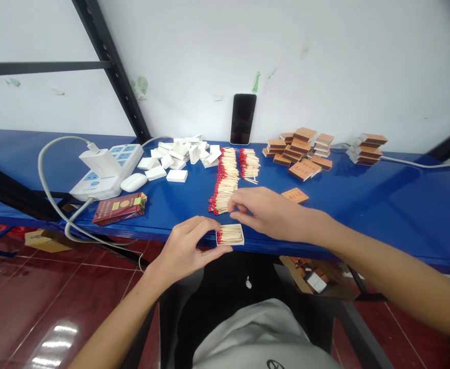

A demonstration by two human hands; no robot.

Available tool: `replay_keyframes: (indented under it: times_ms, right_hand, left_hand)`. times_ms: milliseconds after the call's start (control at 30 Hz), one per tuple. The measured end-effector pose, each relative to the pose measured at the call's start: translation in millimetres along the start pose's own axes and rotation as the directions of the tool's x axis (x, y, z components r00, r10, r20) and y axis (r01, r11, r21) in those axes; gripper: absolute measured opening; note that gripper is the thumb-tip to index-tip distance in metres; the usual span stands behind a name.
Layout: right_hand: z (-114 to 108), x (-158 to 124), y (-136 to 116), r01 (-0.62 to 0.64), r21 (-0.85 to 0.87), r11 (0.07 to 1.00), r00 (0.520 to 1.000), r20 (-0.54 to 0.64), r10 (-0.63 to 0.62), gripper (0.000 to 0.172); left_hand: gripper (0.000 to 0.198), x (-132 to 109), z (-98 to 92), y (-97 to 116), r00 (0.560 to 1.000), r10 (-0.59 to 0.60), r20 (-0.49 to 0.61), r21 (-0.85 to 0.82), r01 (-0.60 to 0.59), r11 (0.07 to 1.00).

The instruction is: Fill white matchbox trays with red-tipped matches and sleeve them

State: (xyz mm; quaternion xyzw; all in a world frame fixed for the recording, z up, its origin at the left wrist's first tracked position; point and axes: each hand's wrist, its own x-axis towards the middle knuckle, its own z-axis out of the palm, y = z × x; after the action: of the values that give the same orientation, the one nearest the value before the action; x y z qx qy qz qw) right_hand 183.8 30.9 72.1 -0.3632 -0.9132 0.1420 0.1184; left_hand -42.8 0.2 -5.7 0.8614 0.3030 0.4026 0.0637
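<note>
My left hand (190, 241) grips a small white matchbox tray (243, 234) between thumb and fingers at the front edge of the blue table. Matches (230, 234) with red heads fill the tray, lying side by side. Just above it, my right hand (257, 210) has its fingers curled in a pinch at the near end of a long pile of loose matches (227, 177). Whatever those fingertips hold is hidden. A smaller heap of matches (250, 163) lies to the right of the long pile. An orange matchbox sleeve (296, 195) sits beyond my right wrist.
White matchbox trays (176, 176) are heaped at back left, orange matchboxes (303, 169) at back right. A phone (243, 119) leans on the wall. On the left are a power strip (107, 174), a white mouse (133, 182) and a dark red packet (119, 207). Below stands an open carton (317, 282).
</note>
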Motion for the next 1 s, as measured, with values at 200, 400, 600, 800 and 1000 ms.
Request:
replay_keyframes:
  times_ms: [200,400,600,800,1000]
  right_hand:
    - [12,14,0,-0.031,-0.267,0.963,0.998,0.046,0.045,0.02]
    - [18,17,5,-0.032,-0.285,0.958,0.997,0.061,0.051,0.026]
    - [15,14,4,-0.028,-0.158,0.987,0.992,0.119,0.048,0.018]
    - [3,1,-4,-0.031,-0.261,0.965,0.986,0.151,0.073,0.015]
    - [-2,-13,-11,0.007,-0.092,0.996,0.988,0.156,0.007,0.019]
  left_hand:
    - [0.027,0,-2.5,0,1.0,0.015,0.011,-0.026,-0.014,1.0]
    - [0.027,-1,-2.6,-1,0.999,0.025,0.032,-0.054,-0.024,0.998]
    - [0.029,-1,-2.0,-2,0.999,0.033,0.03,-0.065,-0.031,0.997]
    - [0.028,0,-0.7,0,1.0,0.001,0.02,-0.015,-0.001,1.0]
    - [0.03,1,1.4,4,0.999,-0.048,-0.024,0.049,0.049,0.998]
